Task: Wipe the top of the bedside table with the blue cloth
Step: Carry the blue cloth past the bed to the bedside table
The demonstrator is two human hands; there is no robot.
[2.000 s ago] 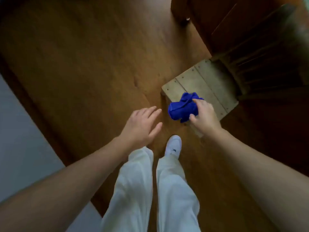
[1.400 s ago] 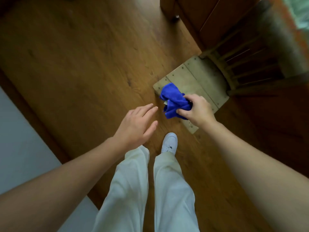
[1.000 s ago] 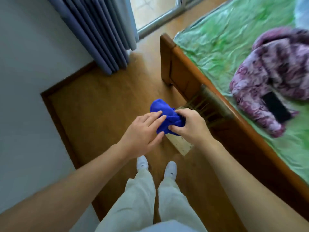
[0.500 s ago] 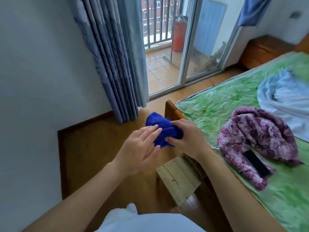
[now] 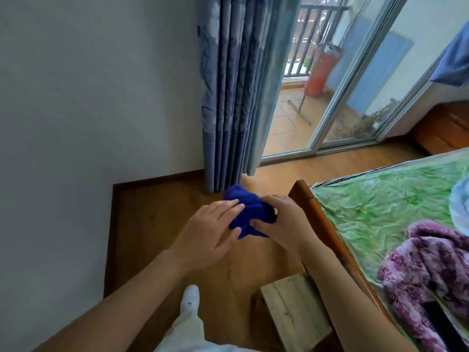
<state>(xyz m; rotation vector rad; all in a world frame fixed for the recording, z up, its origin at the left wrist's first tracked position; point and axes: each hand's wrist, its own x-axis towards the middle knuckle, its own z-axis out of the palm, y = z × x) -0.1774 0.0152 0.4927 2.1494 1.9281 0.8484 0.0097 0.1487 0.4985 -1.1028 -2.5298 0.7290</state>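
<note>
The blue cloth (image 5: 250, 212) is bunched up in the air in front of me, above the wooden floor. My right hand (image 5: 281, 224) grips it from the right side. My left hand (image 5: 210, 233) rests its fingers on the cloth's left side, thumb underneath. A brown wooden bedside table (image 5: 442, 128) stands at the far right, beyond the bed, partly cut off by the frame edge. Its top is only partly seen.
A small pale wooden stool (image 5: 295, 316) stands low right beside the bed frame (image 5: 327, 232). The bed has a green sheet (image 5: 380, 207) and a purple floral blanket (image 5: 431, 265). A grey curtain (image 5: 233, 97) hangs ahead, next to a sliding glass door (image 5: 355, 80).
My right hand lifted the cloth off the stool, and my left hand came onto it. My view rose from the floor to the room, then shifted left.
</note>
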